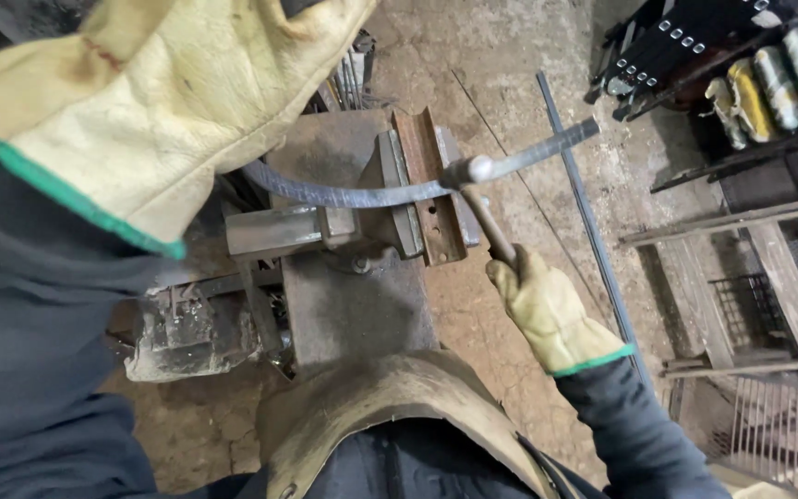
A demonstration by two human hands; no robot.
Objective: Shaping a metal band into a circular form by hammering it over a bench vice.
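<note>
Here, closest to the camera, a leather apron [390,407] covers the person's front, and just beyond it stands the steel worktop [353,305] that carries a bench vise [399,199]. The left hand [154,102], in a pale yellow glove with a green cuff, fills the upper left of the view and is wrapped around the near end of a long flat metal bar [353,194]; how tightly its fingers close I cannot quite tell, since the glove's back hides them. The bar curves from that hand rightward, passes through the vise where it looks to be clamped between the jaws, and runs on up and to the right past the vise, so its long axis lies across the body from left to upper right. The right hand [547,310], gloved the same way, is clenched on the lower end of the vise handle [482,212], a rod with a ball end that crosses just in front of the bar. The left hand is on the bar itself; the right is beside it, below and right of the jaws. Farther off, a thin straight rod [588,217] lies on the concrete floor [510,74], and wooden racks [768,268] with stacked goods stand at the right edge.
</note>
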